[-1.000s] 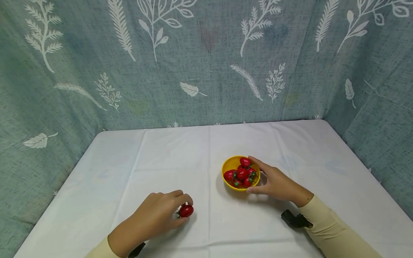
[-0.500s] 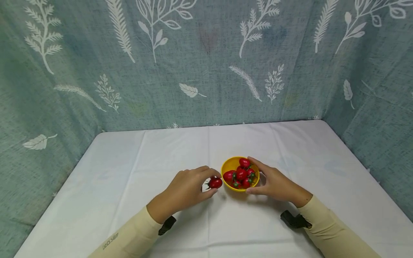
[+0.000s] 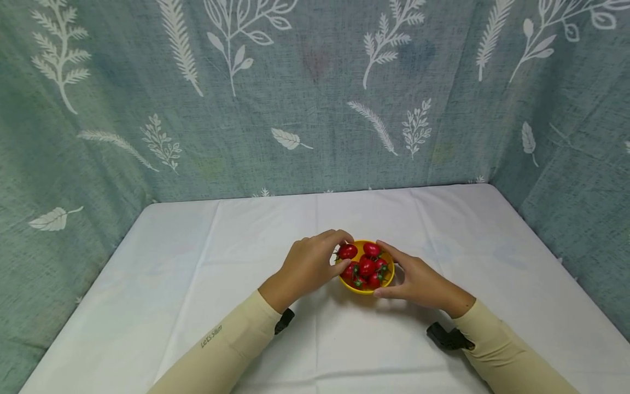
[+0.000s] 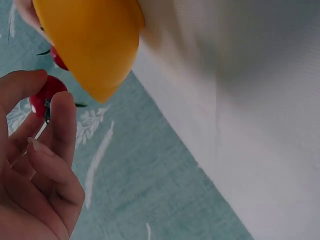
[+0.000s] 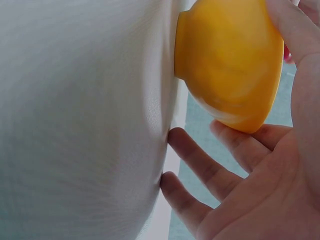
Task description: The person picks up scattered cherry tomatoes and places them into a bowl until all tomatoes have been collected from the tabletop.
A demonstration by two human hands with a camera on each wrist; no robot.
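A small yellow bowl (image 3: 363,293) stands on the white cloth and holds several red cherry tomatoes (image 3: 366,267) with green stems. My left hand (image 3: 309,265) pinches one more cherry tomato (image 3: 348,251) between thumb and fingertips, over the bowl's left rim. In the left wrist view this pinched tomato (image 4: 44,97) is beside the bowl (image 4: 92,40), its green stem toward the camera. My right hand (image 3: 423,282) grips the bowl from the right, thumb at the near rim and fingers at the far side. The right wrist view has two lower fingers (image 5: 192,160) touching the cloth.
A white cloth (image 3: 236,241) with fold creases covers the table. Blue-green curtains (image 3: 295,109) with white leaf prints hang behind the table and along both sides. Dark bands (image 3: 449,336) are strapped at the sleeved wrists.
My left hand has carried the pinched cherry tomato up and to the right, from the cloth to above the bowl's left rim. My right hand and the bowl have stayed in place.
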